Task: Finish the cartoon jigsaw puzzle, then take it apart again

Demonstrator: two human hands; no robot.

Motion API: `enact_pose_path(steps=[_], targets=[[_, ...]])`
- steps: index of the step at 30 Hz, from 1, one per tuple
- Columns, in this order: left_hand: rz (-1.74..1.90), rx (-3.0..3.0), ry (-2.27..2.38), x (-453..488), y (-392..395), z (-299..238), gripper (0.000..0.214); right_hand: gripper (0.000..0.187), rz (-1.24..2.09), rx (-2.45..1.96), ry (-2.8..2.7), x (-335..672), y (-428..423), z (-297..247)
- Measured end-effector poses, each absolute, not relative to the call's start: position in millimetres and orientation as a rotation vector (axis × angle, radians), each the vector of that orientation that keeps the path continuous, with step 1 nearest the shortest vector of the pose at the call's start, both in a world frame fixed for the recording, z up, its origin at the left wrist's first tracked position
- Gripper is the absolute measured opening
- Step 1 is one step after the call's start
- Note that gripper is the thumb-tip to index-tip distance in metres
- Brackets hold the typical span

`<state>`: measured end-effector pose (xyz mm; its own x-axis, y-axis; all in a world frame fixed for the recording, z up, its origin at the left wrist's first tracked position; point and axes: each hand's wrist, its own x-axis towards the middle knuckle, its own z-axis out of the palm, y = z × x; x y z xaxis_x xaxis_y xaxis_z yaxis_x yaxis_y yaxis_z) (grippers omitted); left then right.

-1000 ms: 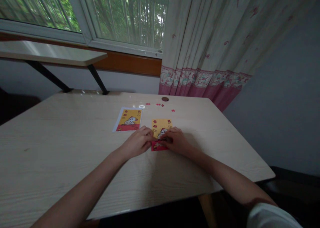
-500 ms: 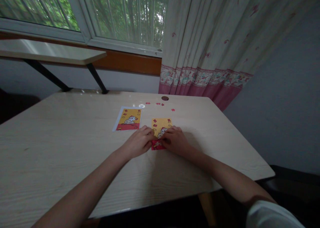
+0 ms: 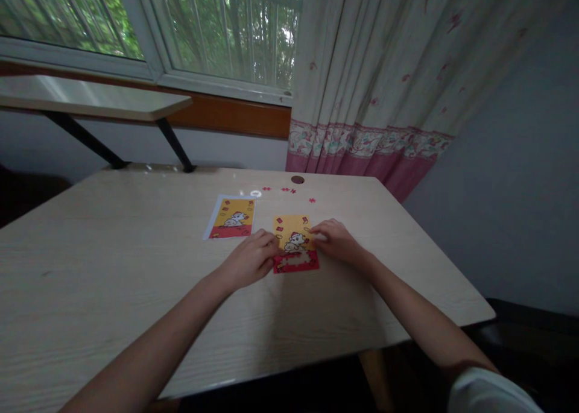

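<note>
A jigsaw puzzle [image 3: 291,224] with a white cartoon animal on yellow above a red band lies flat on the table. Bare tabletop shows through a jagged gap in its red band. My left hand [image 3: 253,257] rests at the puzzle's left edge, fingers curled and pressed against it. Just off the right edge is my right hand [image 3: 338,242], its thumb and index finger apart and nothing visible between them. A printed picture sheet [image 3: 231,214] with the same design lies to the left. Several loose red puzzle pieces [image 3: 312,200] are scattered beyond the puzzle.
The pale wooden table [image 3: 136,268] has a round cable hole [image 3: 297,179] near its back edge. A raised shelf [image 3: 94,96] on black supports stands at the back left. Behind are a window [image 3: 226,33] and a patterned curtain [image 3: 371,99].
My right hand has moved right, off the puzzle's red band, uncovering the gap and the right side of the picture. My left hand stays at the left edge.
</note>
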<state>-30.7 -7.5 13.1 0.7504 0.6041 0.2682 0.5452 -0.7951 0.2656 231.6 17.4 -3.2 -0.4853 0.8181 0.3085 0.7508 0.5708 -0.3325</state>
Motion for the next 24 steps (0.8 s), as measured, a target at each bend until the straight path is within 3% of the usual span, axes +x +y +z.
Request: enact_pose_path(steps=[10,17,24], targets=[[0.519,2.764,0.922,-28,-8,8,0.032,0.021,0.281,-1.333,-2.351,231,36,1],[0.537,2.757,0.963,-30,-6,10,0.034,0.022,0.142,-1.412,-2.37,210,98,11],[0.574,2.771,1.004,-35,-6,10,0.027,0.036,-0.05,-1.71,-2.385,176,143,6]])
